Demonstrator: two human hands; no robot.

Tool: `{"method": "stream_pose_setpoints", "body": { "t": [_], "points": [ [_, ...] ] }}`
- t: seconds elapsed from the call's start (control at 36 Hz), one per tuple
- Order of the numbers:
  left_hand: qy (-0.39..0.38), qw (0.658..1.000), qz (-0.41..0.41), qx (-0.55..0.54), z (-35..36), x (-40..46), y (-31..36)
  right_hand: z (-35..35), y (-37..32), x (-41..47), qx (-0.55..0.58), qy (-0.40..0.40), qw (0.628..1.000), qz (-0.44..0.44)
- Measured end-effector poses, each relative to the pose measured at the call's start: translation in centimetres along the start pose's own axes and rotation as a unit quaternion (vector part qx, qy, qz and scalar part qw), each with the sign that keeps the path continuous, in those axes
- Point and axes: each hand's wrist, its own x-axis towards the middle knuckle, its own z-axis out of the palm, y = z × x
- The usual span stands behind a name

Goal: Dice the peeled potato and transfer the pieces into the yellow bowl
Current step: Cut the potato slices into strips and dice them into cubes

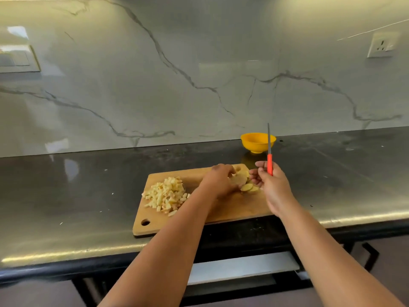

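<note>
Dice (166, 195) sits heaped at nine o'clock on the cutting board (232, 207), already cut small. Your left hand (219, 180) curls over the remaining potato (240, 178) near the board's one o'clock corner, gripping it, with a few slices (249, 187) fallen just beside it. Your right hand (269, 180) pinches the orange-handled knife (269, 156), blade pointing up toward twelve and clear of the food. The yellow bowl (257, 142) waits beyond the board at one o'clock, seemingly with nothing in it. Before cutting, I'd stack those slices flat, tuck your left fingertips back, and bring the blade down level so the pieces match the heap
</note>
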Motion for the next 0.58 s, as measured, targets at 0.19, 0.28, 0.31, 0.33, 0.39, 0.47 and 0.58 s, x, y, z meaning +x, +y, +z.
{"method": "stream_pose_setpoints", "body": {
  "t": [0.19,0.28,0.31,0.33,0.39,0.47,0.58],
  "points": [
    [0.035,0.998,-0.007,-0.058,0.3,0.3,-1.0,0.3,0.1,0.5,-0.016,-0.018,1.0,-0.02],
    [0.064,0.992,-0.023,-0.11,0.1,-0.1,-1.8,0.7,-0.4,0.7,0.033,-0.028,0.999,-0.014],
    [0.073,0.989,-0.031,-0.124,-0.1,-0.2,-2.0,0.8,-0.6,0.7,0.046,-0.031,0.998,-0.007],
    [0.078,0.986,-0.039,-0.141,-0.2,-0.4,-2.3,1.0,-0.6,0.8,0.056,-0.036,0.998,0.0],
    [0.084,0.979,-0.056,-0.178,-0.2,-0.6,-2.9,1.3,-0.5,0.9,0.076,-0.053,0.996,0.015],
    [0.092,0.972,-0.086,-0.198,-0.3,-1.0,-3.3,1.7,-0.1,1.1,0.096,-0.076,0.991,0.044],
    [0.09,0.972,-0.098,-0.192,-0.4,-1.4,-3.3,2.4,0.0,1.3,-0.008,-0.071,0.997,0.028]
  ]
}}
